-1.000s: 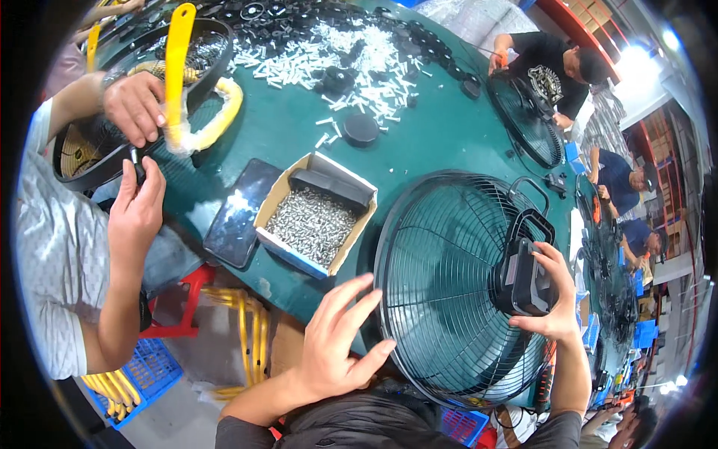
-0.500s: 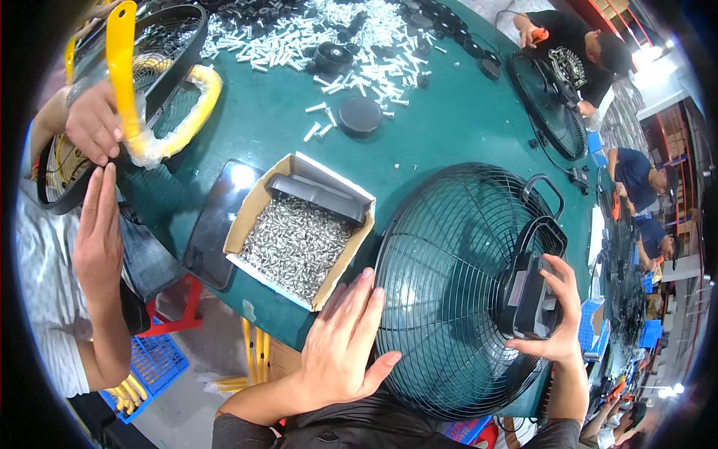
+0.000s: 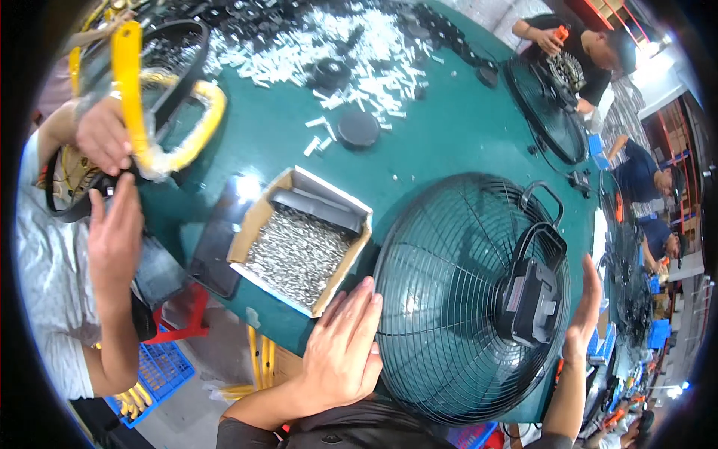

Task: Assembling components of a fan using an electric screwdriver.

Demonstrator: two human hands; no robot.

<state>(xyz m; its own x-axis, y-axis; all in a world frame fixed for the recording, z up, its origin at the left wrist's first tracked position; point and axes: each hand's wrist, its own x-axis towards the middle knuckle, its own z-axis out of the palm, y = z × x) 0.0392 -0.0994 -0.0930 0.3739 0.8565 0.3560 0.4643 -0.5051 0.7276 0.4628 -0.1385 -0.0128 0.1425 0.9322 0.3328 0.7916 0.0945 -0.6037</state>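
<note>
A round black wire fan guard lies on the green table in front of me. At its hub sits a black plastic housing, with a curved bracket over it. A small loop handle stands at the far right rim. My left hand rests flat against the guard's left rim, its fingers stretched out. On the other side, my right hand is held upright beside the right rim, fingers extended and nothing in it; whether it touches the wire I cannot tell.
An open cardboard box of small screws stands left of the guard, beside a dark phone-like slab. White plastic pieces and black round caps cover the far table. A co-worker's hands are at left; others work at right.
My right hand has let go of the black housing and moved right to the guard's edge. My left thumb has drawn in toward the fingers.
</note>
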